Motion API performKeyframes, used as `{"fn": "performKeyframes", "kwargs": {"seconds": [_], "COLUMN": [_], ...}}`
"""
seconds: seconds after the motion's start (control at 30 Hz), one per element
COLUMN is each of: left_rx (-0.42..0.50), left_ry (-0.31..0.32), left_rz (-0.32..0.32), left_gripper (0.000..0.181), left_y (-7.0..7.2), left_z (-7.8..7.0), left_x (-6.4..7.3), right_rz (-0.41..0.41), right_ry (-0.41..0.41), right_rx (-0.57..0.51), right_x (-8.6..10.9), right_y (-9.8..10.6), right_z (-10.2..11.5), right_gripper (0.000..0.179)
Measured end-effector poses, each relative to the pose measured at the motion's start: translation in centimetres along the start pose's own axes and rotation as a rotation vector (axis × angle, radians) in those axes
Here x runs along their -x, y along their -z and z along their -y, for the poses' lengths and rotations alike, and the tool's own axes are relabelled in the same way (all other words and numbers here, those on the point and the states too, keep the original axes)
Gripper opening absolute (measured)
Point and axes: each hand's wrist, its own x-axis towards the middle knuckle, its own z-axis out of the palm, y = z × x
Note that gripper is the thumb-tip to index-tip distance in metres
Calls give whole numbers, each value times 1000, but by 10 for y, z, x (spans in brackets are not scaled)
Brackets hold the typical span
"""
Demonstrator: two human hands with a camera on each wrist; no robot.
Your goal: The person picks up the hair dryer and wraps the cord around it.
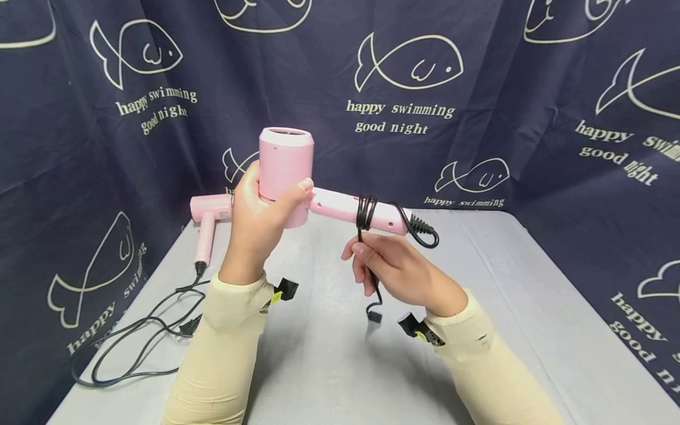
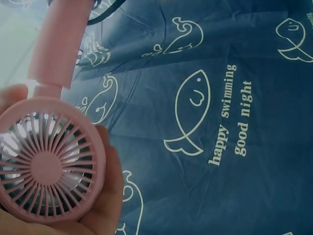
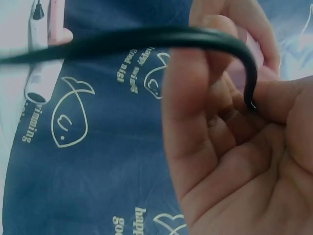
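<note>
My left hand (image 1: 256, 221) grips a pink hair dryer (image 1: 287, 162) around its barrel, above the table, with the handle (image 1: 337, 205) reaching to the right. In the left wrist view its slotted round grille (image 2: 46, 169) faces the camera. A black cord (image 1: 366, 212) is wound several times around the handle. Just below those turns, my right hand (image 1: 409, 268) pinches the cord between thumb and fingers. The cord's short end hangs beneath that hand with the plug (image 1: 374, 317) at its tip. In the right wrist view the cord (image 3: 146, 37) crosses in front of the fingers.
At the table's left side lies a second pink hair dryer (image 1: 211, 208), its black cord (image 1: 151, 319) loosely looped toward the near left edge. The grey table (image 1: 319, 366) stands against dark blue curtains (image 1: 329, 77) printed with white fish and lettering.
</note>
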Motion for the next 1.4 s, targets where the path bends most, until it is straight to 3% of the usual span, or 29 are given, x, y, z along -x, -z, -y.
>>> {"fn": "performKeyframes", "kwargs": {"seconds": [0.17, 0.4, 0.63, 0.83, 1.03, 1.23, 1.4], "left_rx": [29, 23, -159, -246, -344, -364, -354], "left_ry": [-70, -81, -80, -62, -71, -28, -17], "left_rz": [-57, -74, -158, -172, -126, 2, 104], "left_gripper": [43, 44, 54, 59, 65, 58, 56], "left_y": [0, 1, 3, 6, 8, 7, 6], "left_z": [-1, 1, 7, 15, 23, 24, 24], "left_x": [-3, -3, -4, -8, -10, -10, -9], "right_rz": [12, 4, 12, -39, -94, -163, -178], "right_ry": [-59, -7, 13, 70, 135, 196, 151], "right_rx": [83, 182, 331, 393, 369, 278, 161], "right_x": [4, 11, 22, 26, 30, 30, 34], "right_y": [-9, -14, -13, -12, -7, 0, 9], "right_z": [14, 29, 43, 53, 62, 62, 62], "right_gripper": [22, 23, 22, 22, 13, 19, 25]}}
